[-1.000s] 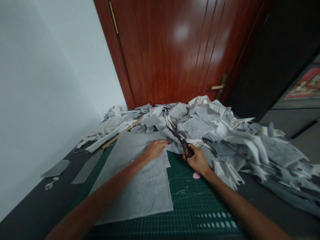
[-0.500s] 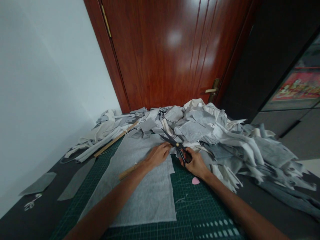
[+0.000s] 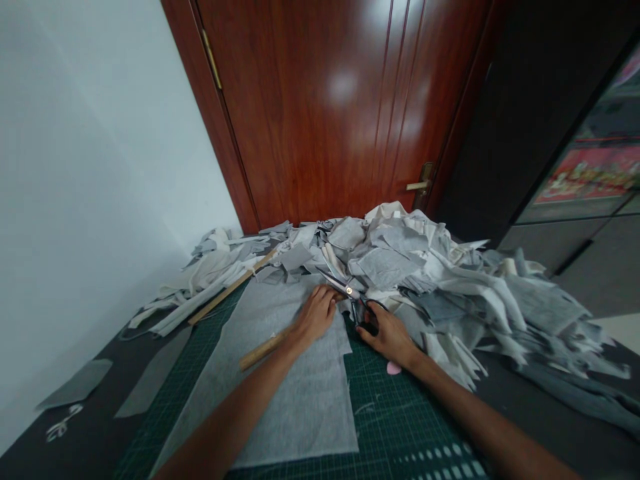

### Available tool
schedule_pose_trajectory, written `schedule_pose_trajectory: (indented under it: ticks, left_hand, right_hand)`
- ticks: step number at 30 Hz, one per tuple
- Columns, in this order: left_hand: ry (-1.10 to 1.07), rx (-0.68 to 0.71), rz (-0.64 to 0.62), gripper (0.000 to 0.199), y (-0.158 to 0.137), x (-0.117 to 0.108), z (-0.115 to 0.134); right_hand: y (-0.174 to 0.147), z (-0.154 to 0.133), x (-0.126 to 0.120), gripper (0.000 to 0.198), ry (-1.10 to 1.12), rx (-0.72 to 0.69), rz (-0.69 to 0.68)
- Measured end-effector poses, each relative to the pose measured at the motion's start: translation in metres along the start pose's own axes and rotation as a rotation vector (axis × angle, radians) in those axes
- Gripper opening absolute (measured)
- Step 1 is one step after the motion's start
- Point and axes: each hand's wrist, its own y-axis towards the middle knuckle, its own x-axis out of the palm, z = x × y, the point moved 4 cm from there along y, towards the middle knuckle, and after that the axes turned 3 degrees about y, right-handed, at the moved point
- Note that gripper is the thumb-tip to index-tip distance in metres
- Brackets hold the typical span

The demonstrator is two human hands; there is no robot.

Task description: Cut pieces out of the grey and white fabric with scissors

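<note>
My right hand (image 3: 387,332) is wrapped round the handles of black-handled scissors (image 3: 349,291). Their blades point up and left, past the fingers of my left hand, and catch the light. My left hand (image 3: 317,312) bends its fingers at the upper right edge of a large grey fabric piece (image 3: 300,413) and seems to pinch it there; the fingertips are partly hidden. Below my left wrist, a wooden ruler (image 3: 263,352) rests on that fabric. The fabric lies flat over a green cutting mat (image 3: 385,427). Beside my right wrist, a pink chalk-like piece (image 3: 393,368) is partly covered.
A heap of grey and white fabric scraps (image 3: 395,250) spreads along the back and right. A long wooden strip (image 3: 233,287) lies at the left near more folded cloth (image 3: 200,267). Loose grey pieces (image 3: 155,373) and a white cord (image 3: 64,423) are farther left. Behind stands a brown door (image 3: 320,120).
The scissors have turned slightly, so their blades now shine instead of looking dark. My right hand has shifted a little and partly covers the pink piece. The view has shifted slightly.
</note>
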Motion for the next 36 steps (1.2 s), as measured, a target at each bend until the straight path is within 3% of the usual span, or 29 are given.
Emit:
schedule_pose_trajectory:
  ticks: [9,16,20,23,26,29,31,33,36]
  left_hand:
    - [-0.030,-0.014,-0.036,0.025,-0.001,0.006,-0.009]
    - [-0.136,0.052,-0.090,0.037,-0.001,0.000,-0.003]
    - [-0.193,0.054,-0.081,0.020,0.002,-0.007,-0.002]
    - [-0.239,0.085,-0.052,0.037,0.004,-0.015,0.000]
    - [-0.239,0.046,0.068,0.046,0.003,-0.027,-0.001]
    - [-0.194,-0.007,0.200,0.046,0.000,-0.038,-0.003]
    - [-0.130,0.034,0.230,0.043,-0.003,-0.041,0.000]
    - [-0.064,0.123,0.202,0.038,-0.004,-0.040,0.007]
    - [-0.035,0.244,0.089,0.034,-0.006,-0.034,0.017]
  right_hand:
    - [0.001,-0.004,0.000,0.054,0.170,-0.031,-0.008]
    - [0.001,-0.002,0.005,0.053,0.245,-0.006,0.074]
    - [0.001,-0.003,0.005,0.052,0.294,0.013,0.104]
    - [0.001,-0.006,0.004,0.058,0.373,0.043,0.102]
    - [0.000,-0.008,0.002,0.064,0.471,0.031,0.117]
    - [-0.001,-0.011,0.003,0.060,0.481,-0.022,0.132]
    - [-0.002,-0.014,0.003,0.059,0.433,-0.066,0.143]
    - [-0.002,-0.019,0.000,0.054,0.378,-0.110,0.166]
    - [-0.001,-0.028,-0.010,0.030,0.363,-0.197,0.182]
